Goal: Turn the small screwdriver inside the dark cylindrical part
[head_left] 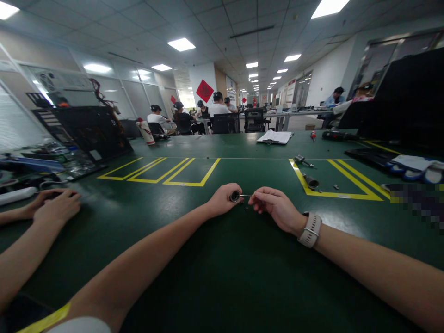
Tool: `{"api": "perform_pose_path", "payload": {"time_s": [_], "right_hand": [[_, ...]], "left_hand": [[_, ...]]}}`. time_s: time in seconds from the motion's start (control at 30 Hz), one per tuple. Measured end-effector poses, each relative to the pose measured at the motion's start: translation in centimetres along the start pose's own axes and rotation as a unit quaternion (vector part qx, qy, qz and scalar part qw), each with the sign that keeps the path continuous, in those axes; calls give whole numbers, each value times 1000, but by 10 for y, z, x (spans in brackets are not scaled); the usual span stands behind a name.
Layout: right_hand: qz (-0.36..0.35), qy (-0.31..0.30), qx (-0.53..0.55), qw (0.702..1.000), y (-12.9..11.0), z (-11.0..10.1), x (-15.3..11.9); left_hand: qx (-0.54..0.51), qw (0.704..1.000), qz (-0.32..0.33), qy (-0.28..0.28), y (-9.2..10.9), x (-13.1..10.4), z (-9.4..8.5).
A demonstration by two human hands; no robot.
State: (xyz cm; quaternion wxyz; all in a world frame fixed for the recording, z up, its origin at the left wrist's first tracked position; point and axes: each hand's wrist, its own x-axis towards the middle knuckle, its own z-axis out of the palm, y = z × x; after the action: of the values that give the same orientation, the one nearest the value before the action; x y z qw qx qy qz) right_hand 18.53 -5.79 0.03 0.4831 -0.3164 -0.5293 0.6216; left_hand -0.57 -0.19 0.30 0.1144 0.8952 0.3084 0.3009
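Observation:
My left hand (224, 200) is closed around a short hollow metal cylinder (235, 196), its open end turned towards me. From the right, my right hand (274, 206) pinches a thin metal rod (245, 196) that reaches to the cylinder's side. Whether the rod's tip sits in the cylinder or only touches it, I cannot tell. A tiny dark piece (246, 208) lies on the green table between my hands. A pale watch (310, 230) is on my right wrist.
Inside a yellow-taped area at right lie a metal cup-like part (311, 181), a metal part with a shaft (303, 160) and small bits (336, 187). A clipboard (275, 137) is farther back. At left, a co-worker's hands (57, 206) rest near a black rack (92, 134).

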Motion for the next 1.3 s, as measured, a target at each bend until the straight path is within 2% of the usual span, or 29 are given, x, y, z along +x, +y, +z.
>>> {"api": "perform_pose_path", "payload": {"time_s": [0.1, 0.27, 0.37, 0.53, 0.63, 0.73, 0.93, 1.17, 1.3], "right_hand": [[-25, 9, -20, 999, 0, 2, -1], [-97, 9, -190, 977, -3, 9, -8], [-103, 0, -238, 966, -4, 11, -9], [-44, 7, -108, 993, 0, 5, -2], [-13, 11, -39, 999, -1, 2, 0], [-6, 6, -16, 1000, -3, 1, -1], [-13, -5, -10, 1000, -3, 2, -2], [-68, -3, -138, 988, 0, 6, -5], [-39, -4, -109, 993, -1, 6, -4]], "left_hand": [[-4, 1000, 0, 3, -1, 0, 0], [34, 999, 0, -6, -1, 1, 0], [78, 997, -2, -23, 1, 1, -1], [106, 994, 2, -27, 2, 0, 0], [61, 998, 9, -17, 0, 0, 0], [16, 1000, 10, -3, -2, 0, 1], [-15, 1000, -5, 12, -2, 1, 0], [73, 997, -28, -10, 2, 0, -2], [122, 992, -32, -18, 4, 0, -2]]}}
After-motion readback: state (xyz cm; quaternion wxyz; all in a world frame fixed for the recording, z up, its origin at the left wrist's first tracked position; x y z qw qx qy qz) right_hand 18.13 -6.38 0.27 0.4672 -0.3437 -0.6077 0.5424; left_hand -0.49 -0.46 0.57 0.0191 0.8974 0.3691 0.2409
